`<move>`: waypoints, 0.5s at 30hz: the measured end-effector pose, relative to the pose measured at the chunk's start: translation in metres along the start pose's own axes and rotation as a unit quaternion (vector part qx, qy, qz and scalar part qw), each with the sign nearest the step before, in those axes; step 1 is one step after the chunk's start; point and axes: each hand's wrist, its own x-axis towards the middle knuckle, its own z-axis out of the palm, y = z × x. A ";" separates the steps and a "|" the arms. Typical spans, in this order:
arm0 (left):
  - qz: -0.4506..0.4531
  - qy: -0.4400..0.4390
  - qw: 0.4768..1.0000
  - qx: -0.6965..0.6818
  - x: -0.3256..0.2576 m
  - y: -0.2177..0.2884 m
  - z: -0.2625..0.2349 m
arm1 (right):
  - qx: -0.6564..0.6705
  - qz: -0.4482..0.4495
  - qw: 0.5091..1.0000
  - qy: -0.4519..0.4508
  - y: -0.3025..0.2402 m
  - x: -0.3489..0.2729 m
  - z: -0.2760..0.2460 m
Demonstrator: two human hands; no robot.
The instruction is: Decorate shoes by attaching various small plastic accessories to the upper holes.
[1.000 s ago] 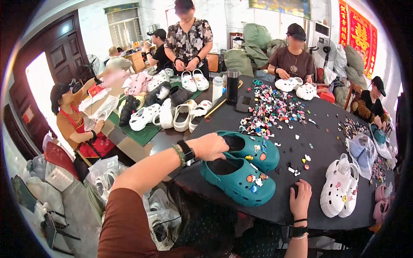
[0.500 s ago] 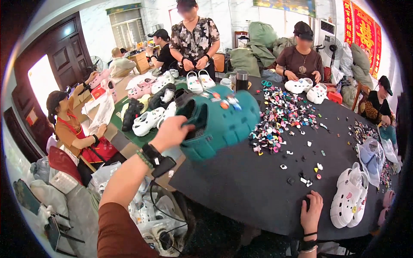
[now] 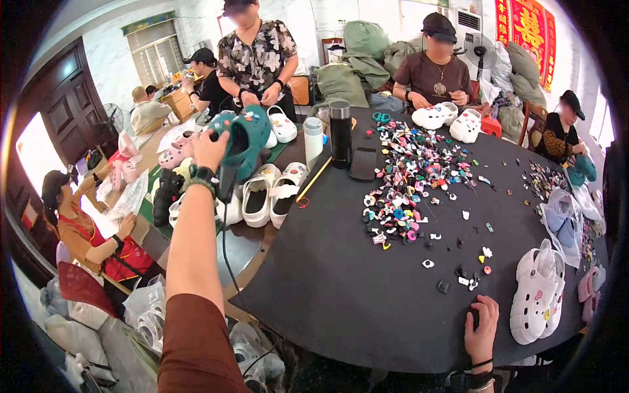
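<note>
Teal clogs, a pair dotted with small charms, are held up in the head view by the person's left hand, at the far left of the black counter. The fingers of that hand are closed on the shoes; the arm is stretched forward, with a dark band and a beaded bracelet at the wrist and a black cable trailing down. Just below and to the right, white clogs with dark insoles stand side by side.

The right hand rests near the counter's front edge, its fingers loosely curled and holding nothing. Just beside it stand white clogs with straps, upright and bearing a few charms. A few loose charms lie beyond the hand, and farther back a large heap of multicoloured charms spreads over the counter. Left of the heap are a black tumbler, a white bottle, a flat dark device and a thin yellow stick.
</note>
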 end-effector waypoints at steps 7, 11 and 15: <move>0.002 -0.147 0.988 -0.045 -0.112 0.001 0.031 | 0.006 0.004 1.000 -0.026 0.002 0.001 -0.002; 0.070 -0.219 0.972 -0.056 -0.170 0.006 0.004 | 0.001 -0.010 1.000 -0.013 0.003 -0.002 0.000; 0.196 -0.162 0.964 -0.073 -0.226 0.041 -0.073 | 0.011 -0.039 0.999 -0.001 0.002 -0.002 0.005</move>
